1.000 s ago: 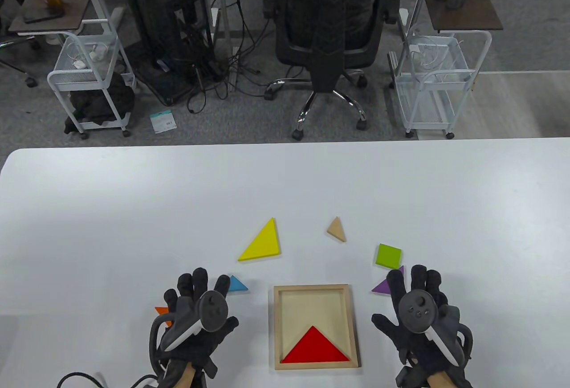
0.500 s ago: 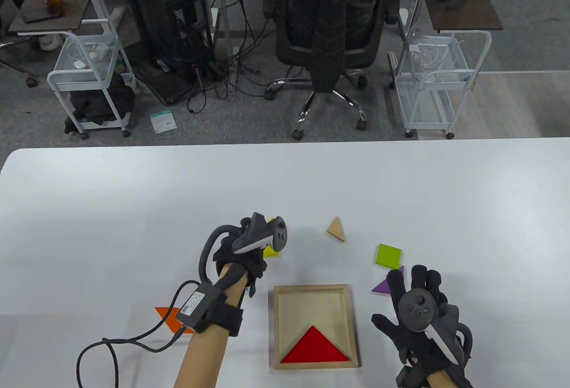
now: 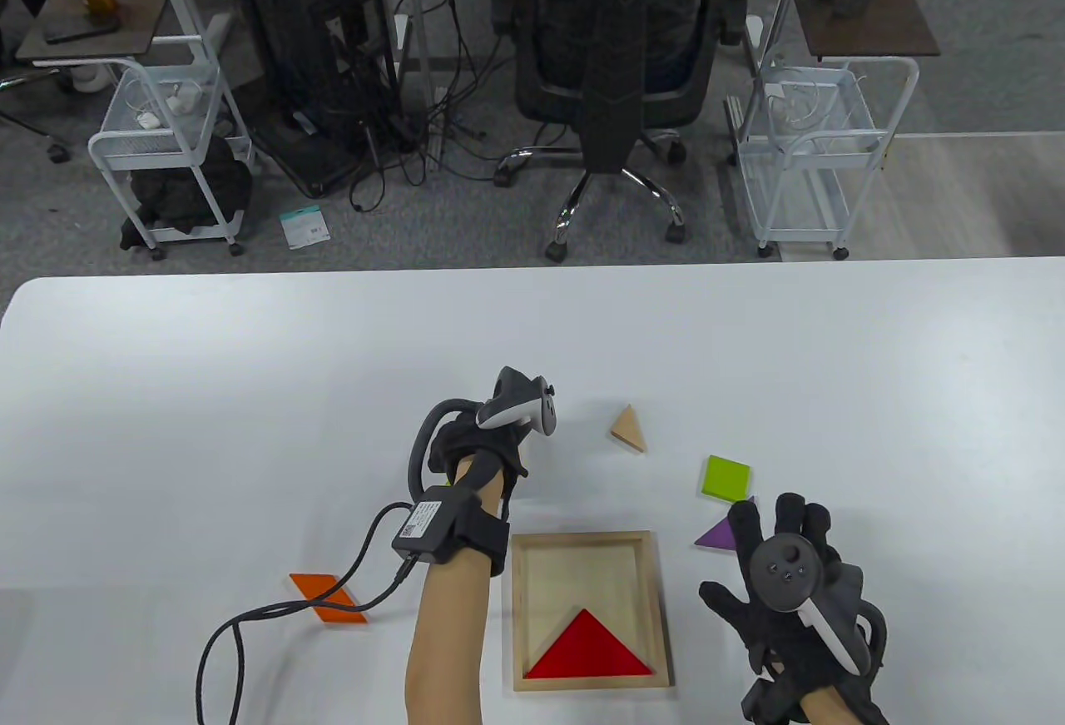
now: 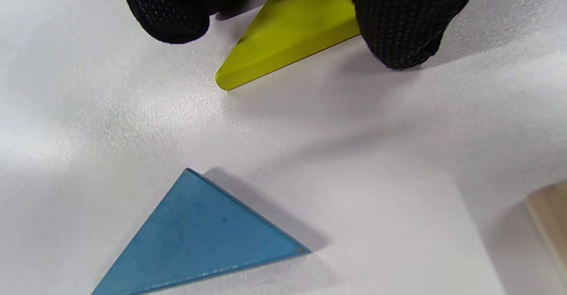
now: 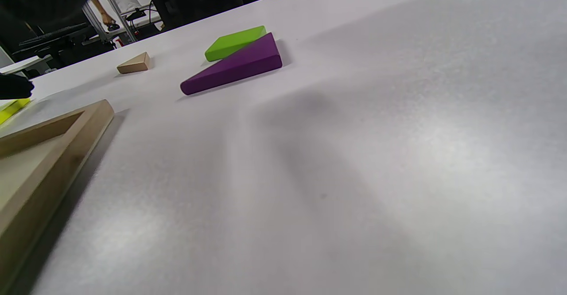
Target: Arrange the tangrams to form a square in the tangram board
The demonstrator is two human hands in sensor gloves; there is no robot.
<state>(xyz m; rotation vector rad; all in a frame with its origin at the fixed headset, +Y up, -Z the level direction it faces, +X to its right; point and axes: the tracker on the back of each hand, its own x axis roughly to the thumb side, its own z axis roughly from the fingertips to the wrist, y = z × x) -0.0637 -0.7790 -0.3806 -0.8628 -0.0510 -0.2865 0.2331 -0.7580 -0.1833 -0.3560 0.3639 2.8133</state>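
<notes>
The wooden tangram board (image 3: 657,592) lies near the front edge with a red triangle (image 3: 589,646) in its near half. My left hand (image 3: 482,446) reaches past the board's far left corner and covers the yellow triangle (image 4: 288,33). In the left wrist view its fingertips (image 4: 398,25) pinch that triangle from both sides. A blue triangle (image 4: 199,237) lies just nearer, hidden under the arm in the table view. My right hand (image 3: 778,558) rests flat with spread fingers to the right of the board, holding nothing.
A purple triangle (image 3: 715,536) and green square (image 3: 725,479) lie just beyond my right hand. A tan triangle (image 3: 630,428) sits further out. An orange parallelogram (image 3: 324,596) lies left of the board, with the left wrist cable (image 3: 274,617) beside it.
My left hand left its flat spot left of the board, reached forward onto the yellow triangle and closed its fingertips on it. The right hand barely moved.
</notes>
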